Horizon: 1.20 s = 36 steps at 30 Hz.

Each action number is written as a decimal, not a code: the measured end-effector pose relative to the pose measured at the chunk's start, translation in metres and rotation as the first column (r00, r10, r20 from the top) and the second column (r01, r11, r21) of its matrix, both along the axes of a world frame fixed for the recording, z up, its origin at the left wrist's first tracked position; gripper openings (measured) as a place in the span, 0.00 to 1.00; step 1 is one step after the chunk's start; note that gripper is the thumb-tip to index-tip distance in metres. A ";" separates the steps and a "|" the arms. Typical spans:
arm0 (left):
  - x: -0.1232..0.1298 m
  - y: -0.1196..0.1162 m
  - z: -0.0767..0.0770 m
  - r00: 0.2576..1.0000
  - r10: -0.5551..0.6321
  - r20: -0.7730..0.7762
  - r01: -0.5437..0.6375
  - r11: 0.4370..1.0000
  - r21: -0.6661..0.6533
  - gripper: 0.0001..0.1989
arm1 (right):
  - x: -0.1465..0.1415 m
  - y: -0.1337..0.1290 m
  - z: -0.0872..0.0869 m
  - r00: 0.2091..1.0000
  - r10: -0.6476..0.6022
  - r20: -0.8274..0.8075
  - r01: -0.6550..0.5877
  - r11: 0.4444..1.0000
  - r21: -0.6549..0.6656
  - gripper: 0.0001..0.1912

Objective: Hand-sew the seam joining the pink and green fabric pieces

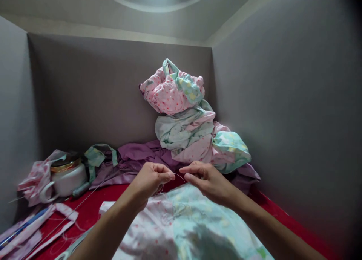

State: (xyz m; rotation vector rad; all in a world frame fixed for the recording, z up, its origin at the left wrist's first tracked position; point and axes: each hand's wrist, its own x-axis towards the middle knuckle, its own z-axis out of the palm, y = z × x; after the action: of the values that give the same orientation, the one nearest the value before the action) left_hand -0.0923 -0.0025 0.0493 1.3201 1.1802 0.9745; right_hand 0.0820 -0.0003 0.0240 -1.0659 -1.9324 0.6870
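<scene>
My left hand [154,177] is closed in a pinch, with a thin pale thread [178,175] coming out at its fingertips. The thread curves across the short gap toward my right hand [205,177]. There the thumb and index finger are a little apart, close to the loose end, and I see nothing held between them. Below both hands lies a patchwork cloth [155,226], part pink-dotted white and part mint green with yellow patches. Some loose thread strands rest on it along the join.
A red cover [110,199] lies underneath. To the left are a white lidded mug [69,181], fabric strips [53,230] and a blue pen [24,228]. Purple cloth [141,154] and a bundled fabric heap [186,128] stand behind. Grey panels [121,86] enclose the back and sides.
</scene>
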 end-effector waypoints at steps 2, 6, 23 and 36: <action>0.001 -0.001 0.000 1.000 -0.006 -0.013 0.006 1.000 0.003 0.07 | -0.003 -0.001 -0.001 0.997 0.075 -0.034 -0.078 0.992 -0.101 0.13; 0.001 0.000 0.000 0.999 -0.033 -0.027 0.033 0.999 0.004 0.06 | -0.006 0.001 -0.007 0.972 0.130 -0.195 -0.176 0.955 -0.240 0.12; -0.004 0.008 -0.011 0.962 -0.250 0.108 0.254 0.967 -0.029 0.07 | 0.000 0.004 -0.002 0.558 -0.009 -0.830 -0.593 0.694 -0.407 0.05; -0.029 0.037 -0.026 0.985 -0.137 -0.108 0.123 0.985 -0.125 0.12 | 0.050 0.021 0.037 0.089 -0.177 -0.980 -0.252 0.948 -0.194 0.20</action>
State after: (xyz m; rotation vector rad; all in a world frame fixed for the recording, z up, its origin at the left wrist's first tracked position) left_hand -0.1216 0.0341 0.0233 1.3555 1.2042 0.7315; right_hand 0.1316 0.0208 0.0607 -0.3630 -0.5435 1.3483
